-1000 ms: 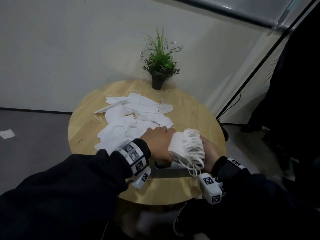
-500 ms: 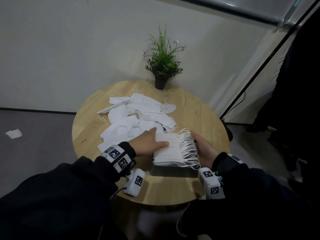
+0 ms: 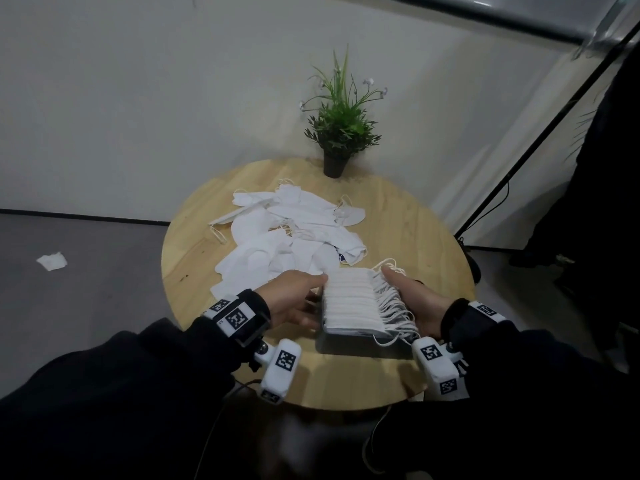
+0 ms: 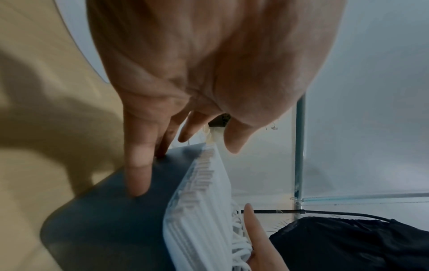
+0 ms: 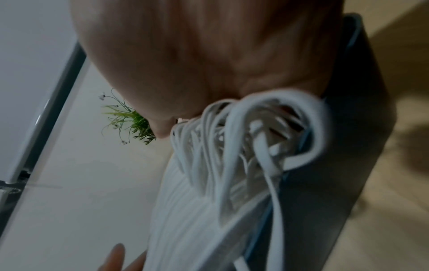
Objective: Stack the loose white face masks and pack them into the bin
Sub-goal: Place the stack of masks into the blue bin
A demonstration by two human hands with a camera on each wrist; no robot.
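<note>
Stacked masks hiding bin, left hand flat-fingered, right hand grip unclear behind loops.

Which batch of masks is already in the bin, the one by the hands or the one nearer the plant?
The neat stack between the hands: it stands on edge in the grey bin. The other masks lie scattered on the table.

Black long sleeves, white wristbands with black square-code markers, white marker-tagged camera blocks under both wrists.
</note>
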